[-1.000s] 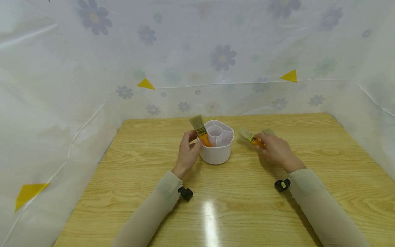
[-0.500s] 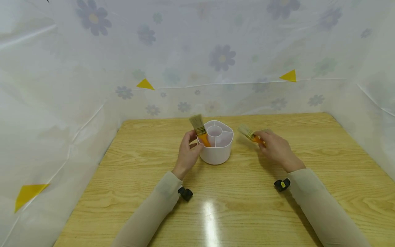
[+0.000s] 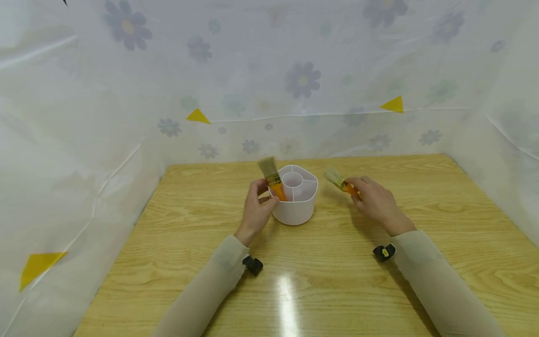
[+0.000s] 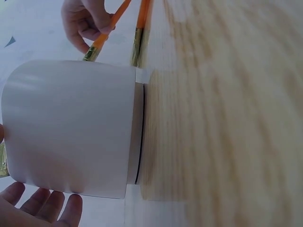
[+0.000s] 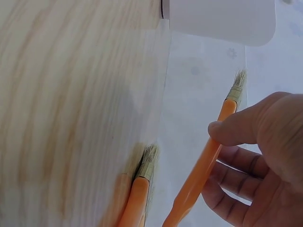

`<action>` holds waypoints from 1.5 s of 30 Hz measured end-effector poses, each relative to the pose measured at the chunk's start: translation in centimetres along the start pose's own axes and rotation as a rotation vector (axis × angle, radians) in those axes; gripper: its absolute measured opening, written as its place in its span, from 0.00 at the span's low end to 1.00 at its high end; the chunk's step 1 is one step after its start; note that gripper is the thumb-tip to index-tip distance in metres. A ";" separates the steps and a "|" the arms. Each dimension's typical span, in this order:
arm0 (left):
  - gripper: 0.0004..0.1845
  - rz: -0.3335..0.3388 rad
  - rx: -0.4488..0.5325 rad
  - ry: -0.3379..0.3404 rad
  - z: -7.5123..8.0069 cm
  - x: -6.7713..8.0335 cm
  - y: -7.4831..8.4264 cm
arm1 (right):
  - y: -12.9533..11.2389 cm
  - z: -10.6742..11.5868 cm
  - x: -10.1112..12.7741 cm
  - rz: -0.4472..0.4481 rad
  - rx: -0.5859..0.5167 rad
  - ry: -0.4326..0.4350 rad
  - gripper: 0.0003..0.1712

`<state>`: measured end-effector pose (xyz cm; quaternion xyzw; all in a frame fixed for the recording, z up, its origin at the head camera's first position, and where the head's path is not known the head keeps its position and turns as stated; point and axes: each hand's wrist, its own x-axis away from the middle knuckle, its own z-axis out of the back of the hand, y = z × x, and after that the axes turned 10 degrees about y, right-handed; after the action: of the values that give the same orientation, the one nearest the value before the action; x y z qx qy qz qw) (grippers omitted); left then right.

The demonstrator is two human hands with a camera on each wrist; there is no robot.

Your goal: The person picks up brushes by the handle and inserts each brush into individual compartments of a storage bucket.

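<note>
Head view: Your left hand (image 3: 257,208) pinched the orange-handled paintbrush (image 3: 273,179) that stood bristles-up in a side compartment of the white divided brush holder (image 3: 294,194) on the wooden table (image 3: 168,243). Your right hand (image 3: 376,202) gripped a second paintbrush (image 3: 342,183), lifted clear of the table, just right of the holder. Compared with a second earlier, that brush had risen and moved closer to the holder.

Left wrist view: The fingers (image 4: 42,208) lay beside the holder wall (image 4: 71,127), not around it. Risk: a sideways pull on the standing brush could have tipped the unsupported holder.

Right wrist view: Thumb and fingers (image 5: 246,170) clamped the lifted handle (image 5: 203,170); a third brush (image 5: 142,184) lay on the table beneath. Risk: the pinch sat low on the handle, so the bristle end could have swung and struck the holder rim.
</note>
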<state>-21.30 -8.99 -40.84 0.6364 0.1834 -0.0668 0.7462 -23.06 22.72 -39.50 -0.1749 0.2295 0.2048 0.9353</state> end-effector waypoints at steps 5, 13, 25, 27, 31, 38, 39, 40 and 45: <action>0.25 0.002 0.003 -0.004 0.1 -0.1 -0.1 | -0.4 0.2 -0.1 0.012 0.004 0.011 0.24; 0.26 0.024 0.009 -0.026 0.3 -0.1 0.8 | -0.6 0.3 0.0 0.015 0.001 0.029 0.25; 0.29 0.016 0.005 -0.020 0.2 -0.1 0.1 | -0.8 0.6 -0.1 0.029 -0.024 0.078 0.24; 0.29 0.021 0.014 -0.038 0.3 -0.1 0.5 | -0.8 0.6 -0.2 0.034 -0.027 0.090 0.24; 0.29 0.011 0.029 -0.073 0.7 0.2 2.3 | -0.8 0.5 -0.3 0.042 -0.028 0.109 0.24; 0.28 -0.001 0.042 -0.083 0.8 0.7 3.8 | -1.2 0.6 -0.3 0.059 -0.026 0.139 0.24; 0.28 -0.002 0.044 -0.083 0.8 0.7 3.8 | -1.3 0.6 -0.3 0.063 -0.026 0.145 0.24; 0.28 -0.003 0.044 -0.086 0.9 0.7 3.8 | -1.4 0.7 -0.3 0.068 -0.027 0.152 0.24; 0.30 -0.012 0.040 -0.095 0.9 0.7 3.7 | -1.8 0.9 -0.4 0.092 -0.034 0.181 0.24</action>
<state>-19.23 -9.13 -37.59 0.6461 0.1504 -0.1051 0.7408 -22.21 21.42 -38.17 -0.1976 0.3172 0.2349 0.8973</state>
